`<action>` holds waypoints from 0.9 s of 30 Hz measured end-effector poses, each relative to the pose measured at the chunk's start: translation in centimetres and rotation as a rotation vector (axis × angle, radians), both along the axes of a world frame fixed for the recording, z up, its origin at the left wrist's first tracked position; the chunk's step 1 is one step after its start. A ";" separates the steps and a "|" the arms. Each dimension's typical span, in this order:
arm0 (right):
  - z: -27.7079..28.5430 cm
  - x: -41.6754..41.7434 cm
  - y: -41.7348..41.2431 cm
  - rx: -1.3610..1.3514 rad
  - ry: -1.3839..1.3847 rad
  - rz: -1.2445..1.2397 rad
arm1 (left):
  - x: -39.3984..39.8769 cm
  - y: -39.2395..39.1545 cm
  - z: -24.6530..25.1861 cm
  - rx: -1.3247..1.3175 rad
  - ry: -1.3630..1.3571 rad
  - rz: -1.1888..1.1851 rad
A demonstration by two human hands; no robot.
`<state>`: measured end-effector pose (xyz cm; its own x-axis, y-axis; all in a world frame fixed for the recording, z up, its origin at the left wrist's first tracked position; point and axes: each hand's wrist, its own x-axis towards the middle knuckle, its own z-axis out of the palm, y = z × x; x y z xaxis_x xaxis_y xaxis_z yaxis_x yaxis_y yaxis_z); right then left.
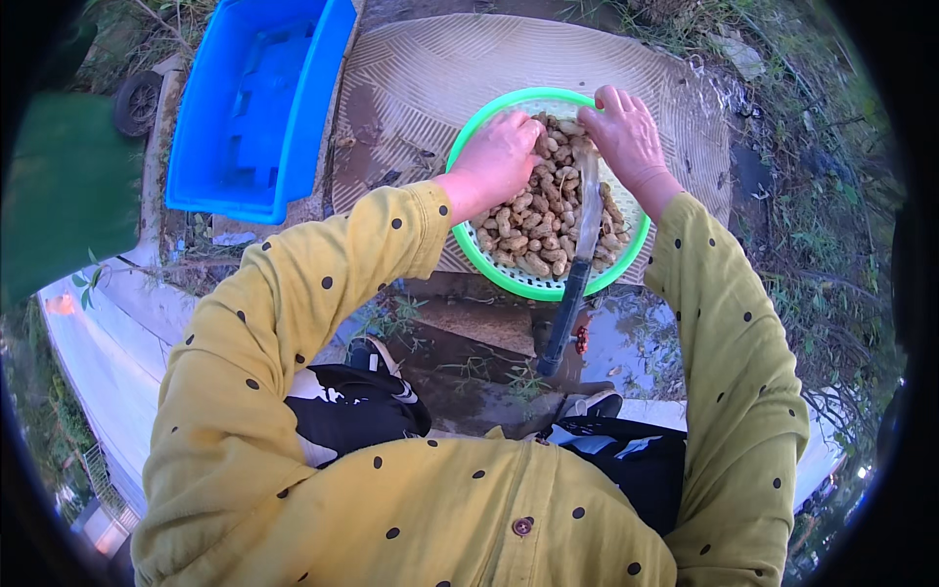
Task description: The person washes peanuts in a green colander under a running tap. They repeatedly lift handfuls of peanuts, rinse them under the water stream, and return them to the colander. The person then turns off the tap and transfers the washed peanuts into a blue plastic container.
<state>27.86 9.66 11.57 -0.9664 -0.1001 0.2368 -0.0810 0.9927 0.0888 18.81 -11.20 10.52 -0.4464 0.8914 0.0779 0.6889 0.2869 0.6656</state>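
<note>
A round green and white plastic colander stands on a ridged slab before me, with many unshelled peanuts in it. Water streams from a dark pipe at the near rim onto the peanuts. My left hand lies on the peanuts at the colander's left side, its fingers bent; whether they hold any is hidden. My right hand is at the far right rim, with its thumb over the inside near the water; its grip on the rim is unclear.
A blue plastic crate lies at the upper left, beside the ridged slab. A red valve handle sits by the pipe. Wet ground and weeds lie around my shoes. A small wheel is at the far left, and grass grows along the right.
</note>
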 end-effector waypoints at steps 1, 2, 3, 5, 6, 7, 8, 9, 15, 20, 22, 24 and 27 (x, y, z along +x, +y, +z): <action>-0.3 0.1 0.3 0.008 0.005 0.010 | 0.0 -0.3 -0.3 0.002 -0.011 0.027; -0.5 0.2 0.6 0.017 0.009 0.020 | -0.1 -0.6 -0.5 0.006 -0.022 0.054; -0.5 0.3 0.8 0.028 0.010 0.028 | 0.0 -0.9 -0.7 0.010 -0.036 0.079; -0.6 0.6 1.0 -0.010 -0.026 0.006 | -0.3 -1.2 -1.2 0.022 -0.015 0.042; -0.4 0.6 0.9 -0.045 -0.042 -0.021 | -0.4 -1.3 -1.2 0.029 -0.003 0.026; -0.2 0.6 0.9 -0.080 -0.057 -0.049 | -0.3 -1.4 -1.3 0.054 0.010 0.041; 0.2 1.0 1.1 -0.164 -0.032 -0.091 | -0.1 -1.4 -1.4 0.080 0.023 0.056; 1.0 1.4 1.1 -0.369 -0.111 -0.207 | 0.1 -1.4 -1.3 0.107 0.034 0.074; 3.6 4.6 0.5 -1.183 -0.374 -0.332 | 1.5 0.8 -0.1 0.074 0.265 -0.214; 1.9 4.5 -2.3 -0.707 -0.303 -0.091 | 2.4 2.1 -2.1 -0.135 -0.046 0.031; 1.4 4.3 -3.5 -0.637 -0.223 -0.004 | 2.1 2.5 -1.7 -0.113 -0.174 0.090; 0.0 3.8 -3.8 -0.487 -0.214 0.092 | 1.8 2.4 -1.2 -0.135 -0.372 0.144; -0.2 3.7 -3.6 -0.546 -0.299 -0.001 | 2.2 1.7 -1.3 -0.046 -0.457 0.182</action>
